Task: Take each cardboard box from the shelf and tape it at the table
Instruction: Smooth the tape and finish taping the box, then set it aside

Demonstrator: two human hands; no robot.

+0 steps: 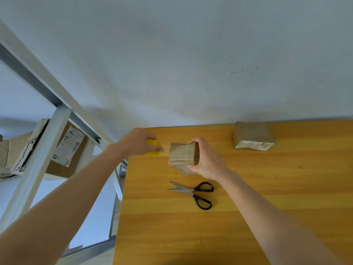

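Note:
A small cardboard box (pixel 182 154), wrapped in clear tape, stands on the wooden table (pixel 248 217) near its far left corner. My right hand (pixel 205 159) grips the box from the right, thumb at its near corner and fingers over the top. My left hand (pixel 139 142) holds a yellow tape roll (pixel 153 148) just left of the box, and a clear strip of tape seems to run from the roll to the box. Black-handled scissors (pixel 194 194) lie open on the table in front of the box.
A second cardboard box (pixel 253 135) with a white label sits at the table's back edge by the wall. To the left stands a grey metal shelf (pixel 40 157) holding more cardboard boxes (pixel 70 148).

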